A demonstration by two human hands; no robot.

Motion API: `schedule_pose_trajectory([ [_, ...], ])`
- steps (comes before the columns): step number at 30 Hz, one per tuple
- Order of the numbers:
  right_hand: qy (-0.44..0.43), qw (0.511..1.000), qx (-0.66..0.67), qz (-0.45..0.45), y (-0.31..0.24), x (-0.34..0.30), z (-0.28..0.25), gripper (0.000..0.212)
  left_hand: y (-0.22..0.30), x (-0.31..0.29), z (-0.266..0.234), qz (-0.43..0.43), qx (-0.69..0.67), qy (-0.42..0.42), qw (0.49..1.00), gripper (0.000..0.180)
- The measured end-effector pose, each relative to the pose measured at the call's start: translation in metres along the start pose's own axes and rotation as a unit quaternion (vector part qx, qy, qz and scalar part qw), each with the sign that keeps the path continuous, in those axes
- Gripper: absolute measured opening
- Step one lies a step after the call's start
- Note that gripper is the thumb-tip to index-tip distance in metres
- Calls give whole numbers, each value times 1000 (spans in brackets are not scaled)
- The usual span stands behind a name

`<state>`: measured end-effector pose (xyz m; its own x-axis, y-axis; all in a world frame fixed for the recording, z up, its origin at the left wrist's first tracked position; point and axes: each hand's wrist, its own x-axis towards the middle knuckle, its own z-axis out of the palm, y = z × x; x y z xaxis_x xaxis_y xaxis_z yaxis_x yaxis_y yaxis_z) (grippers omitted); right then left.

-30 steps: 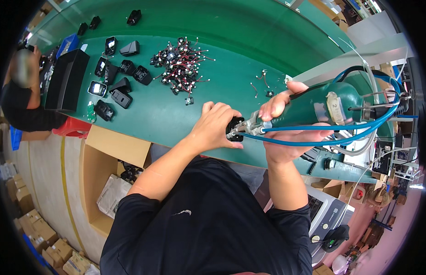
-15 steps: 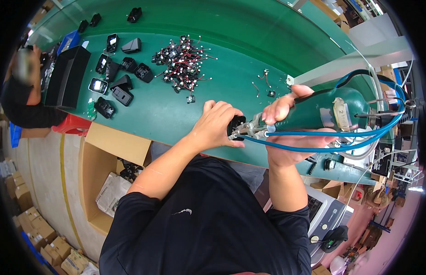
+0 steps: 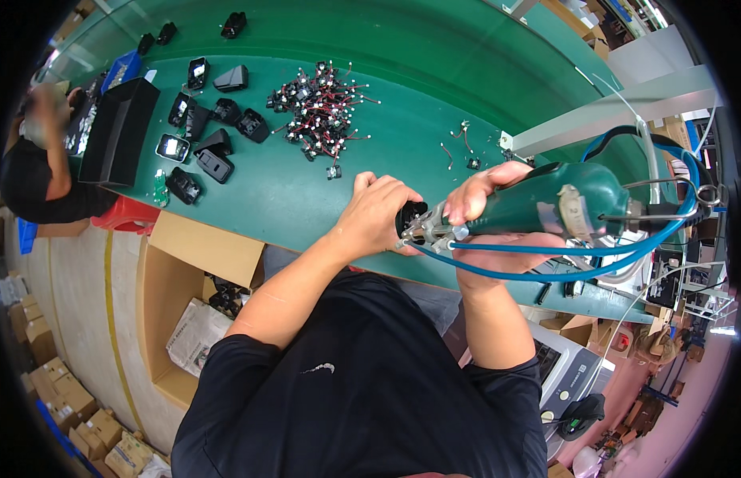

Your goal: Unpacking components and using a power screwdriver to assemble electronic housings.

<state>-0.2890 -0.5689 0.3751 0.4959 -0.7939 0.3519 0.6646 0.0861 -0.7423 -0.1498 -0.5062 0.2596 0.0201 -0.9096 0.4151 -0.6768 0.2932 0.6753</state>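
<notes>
My left hand grips a small black plastic housing by its sides, just over the near edge of the green table. Wrapped round a green powered screwdriver is my right hand, fingers above the body and palm below. The screwdriver lies nearly level, its metal nose at the housing's open side. Two blue hoses run from the nose back past the tool's rear. The bit's tip is hidden within the nose and housing.
A heap of small black parts with red wires lies on the green table. Left of it are several black housings and a long black tray. An open carton stands below. Another person sits far left.
The screwdriver and my right hand have shifted slightly left, bringing the nose further into the housing. The blue hoses sag lower. My left hand holds nearly still.
</notes>
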Motion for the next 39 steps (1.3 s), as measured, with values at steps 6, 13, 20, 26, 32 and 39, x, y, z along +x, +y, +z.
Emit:
schedule_pose_trajectory([
  [6,39,998,-49,-25,-16,27,9,91,9,6,-13,-19,1,-65,998,78],
  [13,25,954,-179,-239,-128,53,3,80,5,45,-52,22,-18,-78,997,79],
  [20,192,865,-398,-238,-75,10,-27,58,-109,202,-107,-84,270,-69,957,69],
  [26,202,816,-445,-309,-71,10,-23,61,-194,215,-109,-230,267,-135,926,84],
  [32,-8,752,-633,-182,-48,-30,19,33,-122,161,-176,-58,245,-6,968,56],
  [39,-111,794,-598,-6,119,-5,-2,31,-74,0,-239,-97,258,36,961,29],
])
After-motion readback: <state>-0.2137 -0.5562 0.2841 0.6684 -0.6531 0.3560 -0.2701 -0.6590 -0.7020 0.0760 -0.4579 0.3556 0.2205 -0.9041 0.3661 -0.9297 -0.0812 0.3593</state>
